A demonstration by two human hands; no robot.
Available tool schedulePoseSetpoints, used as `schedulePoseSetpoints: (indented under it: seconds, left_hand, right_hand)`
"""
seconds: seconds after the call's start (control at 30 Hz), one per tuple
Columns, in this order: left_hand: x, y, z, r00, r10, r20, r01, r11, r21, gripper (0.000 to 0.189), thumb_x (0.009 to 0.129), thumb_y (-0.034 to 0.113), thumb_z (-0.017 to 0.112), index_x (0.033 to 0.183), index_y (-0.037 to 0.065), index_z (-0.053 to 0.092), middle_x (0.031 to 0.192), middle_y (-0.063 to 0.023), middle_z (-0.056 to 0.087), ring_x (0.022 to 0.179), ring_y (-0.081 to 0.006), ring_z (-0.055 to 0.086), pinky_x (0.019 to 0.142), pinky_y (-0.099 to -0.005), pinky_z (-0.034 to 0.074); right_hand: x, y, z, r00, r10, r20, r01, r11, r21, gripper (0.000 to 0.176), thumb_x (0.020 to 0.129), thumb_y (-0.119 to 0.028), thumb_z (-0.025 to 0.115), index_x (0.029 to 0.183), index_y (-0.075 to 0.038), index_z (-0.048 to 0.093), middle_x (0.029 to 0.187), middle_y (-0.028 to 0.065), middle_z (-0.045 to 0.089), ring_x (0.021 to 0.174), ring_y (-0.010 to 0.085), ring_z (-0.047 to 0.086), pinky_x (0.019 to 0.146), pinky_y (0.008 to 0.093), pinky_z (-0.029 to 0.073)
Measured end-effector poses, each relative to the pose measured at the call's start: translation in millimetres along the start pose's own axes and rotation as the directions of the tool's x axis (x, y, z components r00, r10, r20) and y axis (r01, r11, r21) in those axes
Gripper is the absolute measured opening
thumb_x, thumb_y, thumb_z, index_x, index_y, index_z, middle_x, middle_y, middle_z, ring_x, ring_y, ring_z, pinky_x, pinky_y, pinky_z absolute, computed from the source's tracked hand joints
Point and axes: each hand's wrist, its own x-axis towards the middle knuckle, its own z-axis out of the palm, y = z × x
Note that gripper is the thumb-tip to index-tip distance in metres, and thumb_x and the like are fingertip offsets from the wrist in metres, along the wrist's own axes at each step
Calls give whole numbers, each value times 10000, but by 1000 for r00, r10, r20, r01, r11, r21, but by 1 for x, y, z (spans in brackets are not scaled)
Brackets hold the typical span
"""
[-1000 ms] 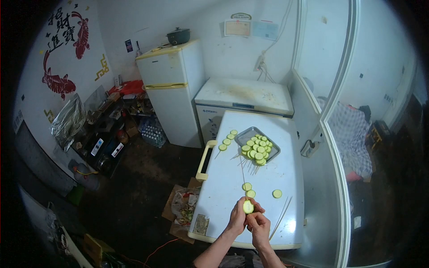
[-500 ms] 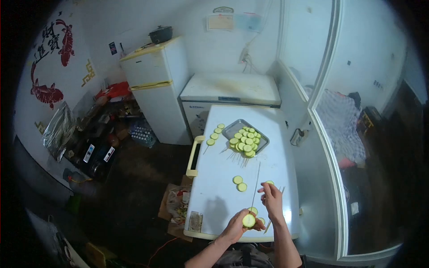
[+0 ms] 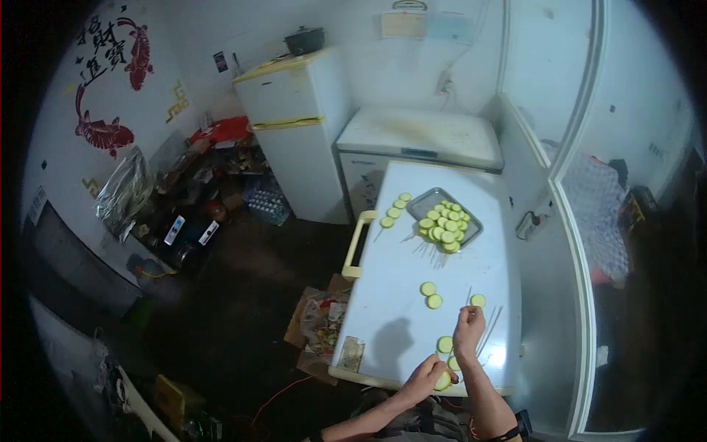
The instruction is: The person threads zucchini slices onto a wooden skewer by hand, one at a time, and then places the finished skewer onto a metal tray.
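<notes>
My left hand (image 3: pixel 421 381) is closed around a pale green zucchini slice (image 3: pixel 442 381) at the near edge of the white table. Just above and to the right, the fingers of my right hand (image 3: pixel 469 328) pinch a thin skewer (image 3: pixel 469 295), whose upper end sticks out past them. Between the hands lie a loose zucchini slice (image 3: pixel 445 344) and another slice (image 3: pixel 454 363) close by the left fingers. One more slice (image 3: pixel 478 300) rests beyond the right hand. Several bare skewers (image 3: pixel 492 328) lie to the right of that hand.
Farther back, a metal tray (image 3: pixel 423 202) carries a heap of skewered zucchini slices (image 3: pixel 445 223). A filled skewer (image 3: pixel 394 212) lies left of it. Two slices (image 3: pixel 431 295) sit mid-table. A cardboard box (image 3: pixel 294 324) of scraps stands at the left; a glass partition (image 3: pixel 560 295) borders the right.
My right hand's fingers, spread before, have closed on the skewer. The left hand keeps hold of the slice. The whole view has swung left, so everything appears farther right.
</notes>
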Motion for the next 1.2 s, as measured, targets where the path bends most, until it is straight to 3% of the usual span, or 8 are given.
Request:
schedulePoseSetpoints:
  seconds: [0.1, 0.23, 0.4, 0.63, 0.77, 0.83, 1.17, 1.2]
  left_hand:
    - [-9, 1, -11, 987, 123, -108, -74, 923, 377, 237, 1039, 186, 481, 935, -27, 499, 912, -110, 721, 890, -202, 689, 740, -348, 502]
    - [5, -25, -68, 948, 154, -278, -177, 983, -56, 201, 1027, 198, 528, 1008, 2, 566, 946, -94, 711, 881, -199, 678, 771, -327, 513]
    - [1, -5, -229, 622, 431, -654, -110, 875, 472, 171, 913, 134, 657, 812, 10, 597, 767, -48, 579, 775, -128, 548, 717, -314, 465]
    - [26, -76, -370, 570, 220, -792, 108, 935, 338, 122, 852, -10, 682, 937, 18, 598, 902, -58, 590, 853, -155, 556, 798, -340, 457]
    - [55, -93, -379, 580, -61, -812, 196, 978, 66, 231, 834, -22, 700, 1037, 36, 608, 1052, -90, 616, 970, -209, 584, 869, -362, 466]
    - [68, -97, -375, 483, -22, -876, 299, 944, 142, 177, 861, 27, 690, 1032, 24, 645, 1047, -120, 653, 978, -255, 614, 872, -390, 486]
    - [107, -17, -256, 624, 65, -779, 507, 725, 467, 92, 896, 67, 640, 982, 34, 650, 1017, -156, 649, 970, -281, 622, 841, -441, 490]
    - [109, -7, -237, 596, 247, -764, 410, 725, 554, 148, 871, 38, 650, 1016, 40, 623, 1038, -154, 616, 987, -295, 604, 840, -443, 487]
  right_hand:
    - [-6, -3, 3, 1000, -8, 5, 9, 999, -53, 183, 958, -122, 555, 880, 42, 582, 652, 74, 570, 578, 118, 485, 532, 306, 402]
    - [-11, 8, 2, 994, 90, 60, -89, 996, -7, 155, 955, -118, 558, 875, 15, 549, 608, 26, 511, 552, 81, 414, 501, 294, 331]
    - [-15, -9, -25, 945, 316, 87, -327, 928, 179, 96, 938, -115, 567, 877, -46, 542, 571, -29, 436, 460, 58, 353, 414, 253, 285]
    - [-29, -11, -58, 916, 400, 12, -383, 869, 314, 89, 951, -159, 585, 912, -81, 566, 556, -54, 376, 447, 55, 320, 411, 240, 270]
    - [-39, -27, -72, 914, 404, -32, -355, 837, 417, 126, 971, -203, 585, 928, -86, 578, 543, -64, 359, 446, 53, 316, 413, 246, 254]
    - [-42, -28, -79, 913, 408, -31, -360, 837, 412, 114, 984, -190, 570, 945, -83, 573, 549, -64, 370, 444, 48, 320, 408, 242, 251]
    - [-49, 6, -112, 843, 527, -110, -395, 744, 540, 55, 858, -126, 599, 832, -105, 554, 573, -42, 389, 470, 67, 348, 425, 232, 276]
    - [-50, 6, -116, 838, 538, -85, -412, 728, 548, 63, 897, -118, 569, 845, -99, 539, 570, -47, 382, 464, 60, 334, 422, 234, 258]
